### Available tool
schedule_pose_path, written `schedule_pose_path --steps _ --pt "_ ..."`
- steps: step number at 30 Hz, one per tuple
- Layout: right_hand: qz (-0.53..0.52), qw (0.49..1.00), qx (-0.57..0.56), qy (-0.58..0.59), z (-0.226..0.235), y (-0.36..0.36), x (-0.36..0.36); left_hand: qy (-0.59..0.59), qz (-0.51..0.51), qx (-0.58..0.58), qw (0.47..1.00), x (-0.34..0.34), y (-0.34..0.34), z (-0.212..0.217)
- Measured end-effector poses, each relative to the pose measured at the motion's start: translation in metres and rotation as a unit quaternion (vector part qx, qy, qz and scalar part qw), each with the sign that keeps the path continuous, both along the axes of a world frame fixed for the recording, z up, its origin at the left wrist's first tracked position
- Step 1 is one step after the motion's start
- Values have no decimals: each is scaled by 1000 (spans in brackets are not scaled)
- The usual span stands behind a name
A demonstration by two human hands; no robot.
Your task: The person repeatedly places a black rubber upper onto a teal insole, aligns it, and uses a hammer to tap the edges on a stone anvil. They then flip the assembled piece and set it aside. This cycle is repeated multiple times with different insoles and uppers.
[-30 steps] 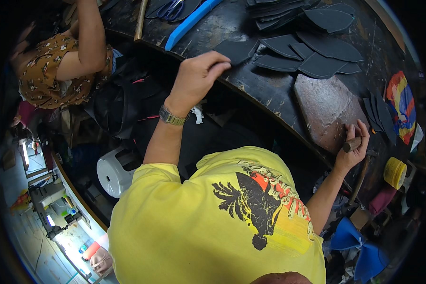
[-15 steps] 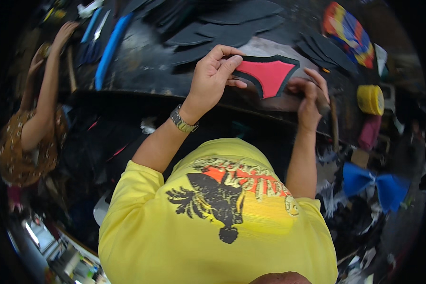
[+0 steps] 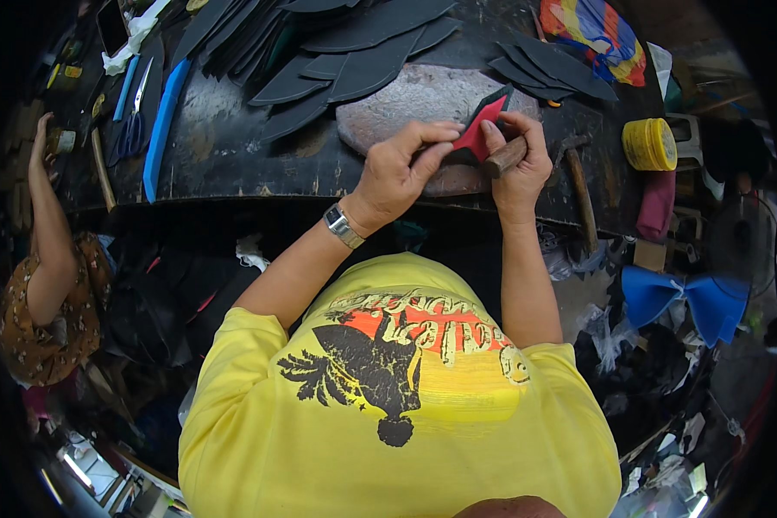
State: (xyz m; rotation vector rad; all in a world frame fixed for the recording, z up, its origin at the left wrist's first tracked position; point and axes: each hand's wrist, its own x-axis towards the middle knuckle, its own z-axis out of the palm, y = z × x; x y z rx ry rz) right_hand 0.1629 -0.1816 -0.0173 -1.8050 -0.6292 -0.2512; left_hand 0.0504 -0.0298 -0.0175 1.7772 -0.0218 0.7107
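Note:
A red cut piece with a black border (image 3: 482, 129), like a shoe upper, is folded and held up over a flat grey stone slab (image 3: 388, 112). My left hand (image 3: 401, 164) pinches its left end between thumb and fingers. My right hand (image 3: 524, 168) grips a short wooden handle (image 3: 506, 159), and its thumb and fingers also meet the piece's right side. Whether the handle belongs to the dark metal head just right of that hand, I cannot tell. Another wooden handle (image 3: 583, 203) lies beside it at the table's front edge.
Stacked black cut pieces (image 3: 371, 56) lie beyond the slab, with more black pieces (image 3: 552, 69) at right. Scissors (image 3: 135, 121) and a blue strip (image 3: 166, 129) lie left. A yellow tub (image 3: 649, 144) stands at right. Another person's arm (image 3: 47, 216) reaches in from the left.
The red piece, spread flat before, is now folded upward. My right hand has come in from the right to meet it, the handle in its grip. The view has shifted.

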Motion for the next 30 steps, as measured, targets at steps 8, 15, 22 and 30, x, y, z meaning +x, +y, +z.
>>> schedule_pose_path --steps 8,15,22,30 --pt "31 991 97 82 13 -1 4 -54 -14 139 989 15 -17 2" --pt "135 960 -9 245 42 -47 4 -60 -72 243 965 28 -38 13" --pt "-117 965 57 227 47 -129 43 29 -144 320 936 22 -35 13" --pt "-201 927 55 311 51 -256 103 19 -116 342 932 22 -40 12"
